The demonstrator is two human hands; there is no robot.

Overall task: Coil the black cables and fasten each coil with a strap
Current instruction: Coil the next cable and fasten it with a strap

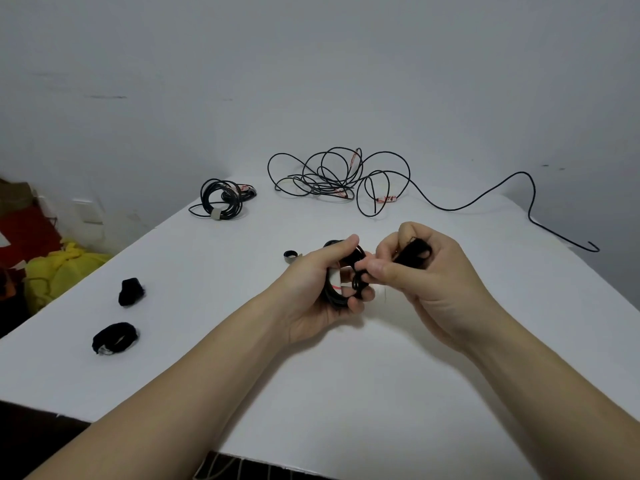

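My left hand [311,289] grips a small coil of black cable [337,294] above the middle of the white table [346,393]. My right hand [426,271] pinches a black strap [414,252] right beside that coil, its fingers curled round it. A loose tangle of black cable [332,178] lies at the far side, and one end trails off to the right. At the far left lies a finished coil [221,200] bound with a pale strap.
Two rolled black straps [131,291] [114,337] lie near the table's left edge. A small grey strap roll [291,256] sits just beyond my left hand. Off the table on the left are a yellow bag [59,271] and red clutter.
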